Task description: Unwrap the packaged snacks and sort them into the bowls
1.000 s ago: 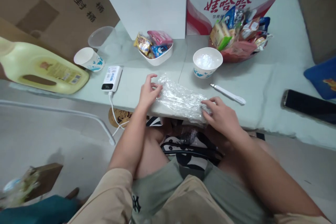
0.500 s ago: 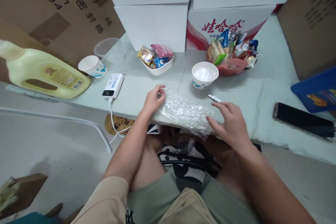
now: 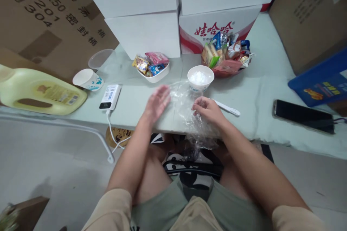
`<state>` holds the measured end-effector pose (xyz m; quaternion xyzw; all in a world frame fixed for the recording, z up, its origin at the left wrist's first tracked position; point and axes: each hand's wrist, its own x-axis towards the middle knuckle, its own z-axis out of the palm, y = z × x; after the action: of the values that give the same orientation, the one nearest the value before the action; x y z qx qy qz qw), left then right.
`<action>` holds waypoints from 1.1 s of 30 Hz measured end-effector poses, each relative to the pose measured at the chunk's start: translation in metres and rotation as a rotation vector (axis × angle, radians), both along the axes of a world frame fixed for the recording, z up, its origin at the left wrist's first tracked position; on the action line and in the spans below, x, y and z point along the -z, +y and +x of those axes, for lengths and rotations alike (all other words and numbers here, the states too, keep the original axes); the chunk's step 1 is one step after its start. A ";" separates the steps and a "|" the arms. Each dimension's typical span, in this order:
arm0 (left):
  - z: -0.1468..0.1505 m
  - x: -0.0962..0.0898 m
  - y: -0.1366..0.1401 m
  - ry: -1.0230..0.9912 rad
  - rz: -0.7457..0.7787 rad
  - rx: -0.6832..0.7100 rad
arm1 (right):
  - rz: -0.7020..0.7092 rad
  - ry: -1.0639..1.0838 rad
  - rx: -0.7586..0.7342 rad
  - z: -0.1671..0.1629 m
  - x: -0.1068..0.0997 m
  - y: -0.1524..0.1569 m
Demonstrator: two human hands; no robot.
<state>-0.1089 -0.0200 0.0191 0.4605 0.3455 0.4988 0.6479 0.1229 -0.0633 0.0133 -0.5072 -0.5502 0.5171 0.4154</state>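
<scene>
Crinkled clear plastic film (image 3: 185, 115) hangs over the table's front edge. My right hand (image 3: 207, 110) has its fingertips closed on the film. At the film's left side, my left hand (image 3: 158, 103) has its fingers stretched out; motion smears it somewhat. Just behind the film stands a paper cup (image 3: 200, 83) with a blue pattern and crumpled, whitish clear stuff inside. To the right of my right hand lies a slim white-handled tool (image 3: 229, 108); the hand partly covers its other end.
Wrapped snacks fill a white bowl (image 3: 159, 76) and a red bowl (image 3: 226, 72) at the back. On the left are a power bank (image 3: 111, 95) with a cable, another paper cup (image 3: 88, 79) and a yellow jug (image 3: 54, 94). A phone (image 3: 303, 115) lies right, near a blue container (image 3: 322, 88).
My right hand has moved left and inward and closed on the film, which is now pulled narrower and upward. My left hand's curled fingers have straightened. The view has shifted slightly.
</scene>
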 end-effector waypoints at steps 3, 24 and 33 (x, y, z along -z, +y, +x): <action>0.023 0.009 -0.010 0.103 -0.204 0.253 | -0.046 0.102 0.108 -0.004 0.007 0.000; 0.022 0.008 0.002 0.287 -0.117 0.093 | 0.454 -0.130 0.035 0.029 0.016 -0.016; 0.026 0.013 0.010 0.210 -0.019 0.113 | 0.475 -0.234 -0.099 0.035 0.015 -0.021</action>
<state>-0.0831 -0.0102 0.0059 0.5228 0.3897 0.4074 0.6394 0.1575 -0.0843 -0.0017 -0.4244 -0.7246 0.3309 0.4306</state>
